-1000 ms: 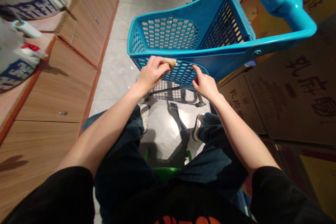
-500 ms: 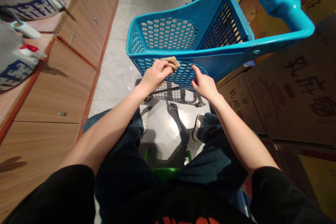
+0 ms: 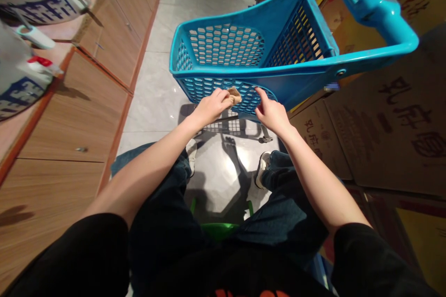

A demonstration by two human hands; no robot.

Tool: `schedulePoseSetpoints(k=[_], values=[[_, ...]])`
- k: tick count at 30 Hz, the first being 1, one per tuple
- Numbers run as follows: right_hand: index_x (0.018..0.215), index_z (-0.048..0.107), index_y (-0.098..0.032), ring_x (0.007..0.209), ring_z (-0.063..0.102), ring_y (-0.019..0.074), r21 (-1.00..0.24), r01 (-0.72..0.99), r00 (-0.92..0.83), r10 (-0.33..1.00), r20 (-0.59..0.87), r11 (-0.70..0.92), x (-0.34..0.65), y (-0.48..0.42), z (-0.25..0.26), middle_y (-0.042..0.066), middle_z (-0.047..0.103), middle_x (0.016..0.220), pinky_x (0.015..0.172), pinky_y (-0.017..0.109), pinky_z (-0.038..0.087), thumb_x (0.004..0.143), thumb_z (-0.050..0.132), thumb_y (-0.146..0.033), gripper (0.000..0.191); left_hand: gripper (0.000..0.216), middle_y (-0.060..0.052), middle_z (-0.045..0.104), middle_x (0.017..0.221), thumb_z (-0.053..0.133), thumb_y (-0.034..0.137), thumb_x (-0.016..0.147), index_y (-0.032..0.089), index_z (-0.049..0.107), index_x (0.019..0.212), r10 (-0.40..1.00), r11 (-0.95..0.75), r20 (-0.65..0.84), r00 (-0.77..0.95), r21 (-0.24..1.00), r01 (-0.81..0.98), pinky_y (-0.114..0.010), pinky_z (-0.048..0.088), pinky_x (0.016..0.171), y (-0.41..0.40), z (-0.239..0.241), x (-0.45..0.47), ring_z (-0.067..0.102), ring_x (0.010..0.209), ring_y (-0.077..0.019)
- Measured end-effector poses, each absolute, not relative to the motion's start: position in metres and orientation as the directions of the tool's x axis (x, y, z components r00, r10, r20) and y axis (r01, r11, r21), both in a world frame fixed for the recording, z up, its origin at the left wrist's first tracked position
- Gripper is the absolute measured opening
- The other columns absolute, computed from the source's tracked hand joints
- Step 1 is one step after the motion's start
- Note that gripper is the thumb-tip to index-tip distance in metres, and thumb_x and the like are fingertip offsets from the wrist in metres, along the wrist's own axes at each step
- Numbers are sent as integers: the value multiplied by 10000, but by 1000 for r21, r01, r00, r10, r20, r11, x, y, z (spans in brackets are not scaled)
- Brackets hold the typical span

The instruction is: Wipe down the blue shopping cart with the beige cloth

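A blue plastic shopping cart (image 3: 223, 72) with honeycomb-mesh sides stands in front of me. My left hand (image 3: 211, 107) is closed on a tan cloth (image 3: 235, 96), bunched at the near mesh side below the rim. To the right, my right hand (image 3: 272, 111) is at the same side panel. Its index finger is stretched against the mesh, the thumb sits lower, and the other fingers are curled and partly hidden at the panel.
Wooden cabinets (image 3: 66, 125) run along the left, with large white-and-blue containers (image 3: 21, 83) on top. Stacked cardboard boxes (image 3: 390, 134) line the right side. Grey floor tiles (image 3: 146, 88) lie beneath the cart, and a green seat (image 3: 219, 230) is under me.
My left hand and the cloth have slid down and slightly right along the mesh. The cloth looks more bunched. My right hand stays in nearly the same place on the cart.
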State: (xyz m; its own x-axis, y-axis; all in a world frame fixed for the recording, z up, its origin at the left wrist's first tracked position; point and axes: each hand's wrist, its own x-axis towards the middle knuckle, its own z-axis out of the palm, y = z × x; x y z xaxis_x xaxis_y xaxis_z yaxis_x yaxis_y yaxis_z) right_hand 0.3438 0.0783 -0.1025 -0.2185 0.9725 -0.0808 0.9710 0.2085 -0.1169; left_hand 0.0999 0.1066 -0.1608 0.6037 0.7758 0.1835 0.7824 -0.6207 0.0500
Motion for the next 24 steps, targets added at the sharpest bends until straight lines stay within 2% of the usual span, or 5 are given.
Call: schedulePoseSetpoints(k=[5,12,16,20,24], values=[[1730,317,-148,1022,781,354,-121,968,-229,971,-73,219,344,79,-104,163,828,1198,871,427,595,975,431,-240,769,357,-125,621,1376,402,202,1110,243,731,1241,803,-573,300,516,149,806,-373,576,857,110,-150,100,559,1355,-307],[1736,310,-155,1001,782,360,-129,970,-219,972,-86,207,345,78,-104,156,836,1167,873,439,592,978,435,-245,774,390,-163,639,1322,490,86,1012,213,710,1308,711,-702,75,699,20,712,-303,547,666,109,-162,103,562,1290,-302],[1731,316,-151,1008,785,357,-121,970,-222,972,-78,212,345,79,-104,151,837,1169,869,429,592,978,435,-241,768,333,-143,647,1302,446,193,1093,228,725,1272,745,-659,187,641,53,750,-313,538,674,108,-161,103,594,1246,-288],[1724,317,-150,1036,783,348,-116,969,-227,971,-76,217,344,79,-104,154,829,1218,877,422,594,982,436,-238,757,364,-109,637,1318,402,250,1120,239,746,1238,770,-616,311,558,132,777,-347,568,794,108,-155,103,592,1284,-289],[1727,308,-160,1043,782,341,-113,968,-233,969,-78,223,344,79,-104,150,828,1230,879,418,595,990,429,-236,750,378,-124,630,1351,408,177,1082,220,743,1254,768,-626,272,580,127,769,-347,587,828,107,-154,106,559,1322,-288]])
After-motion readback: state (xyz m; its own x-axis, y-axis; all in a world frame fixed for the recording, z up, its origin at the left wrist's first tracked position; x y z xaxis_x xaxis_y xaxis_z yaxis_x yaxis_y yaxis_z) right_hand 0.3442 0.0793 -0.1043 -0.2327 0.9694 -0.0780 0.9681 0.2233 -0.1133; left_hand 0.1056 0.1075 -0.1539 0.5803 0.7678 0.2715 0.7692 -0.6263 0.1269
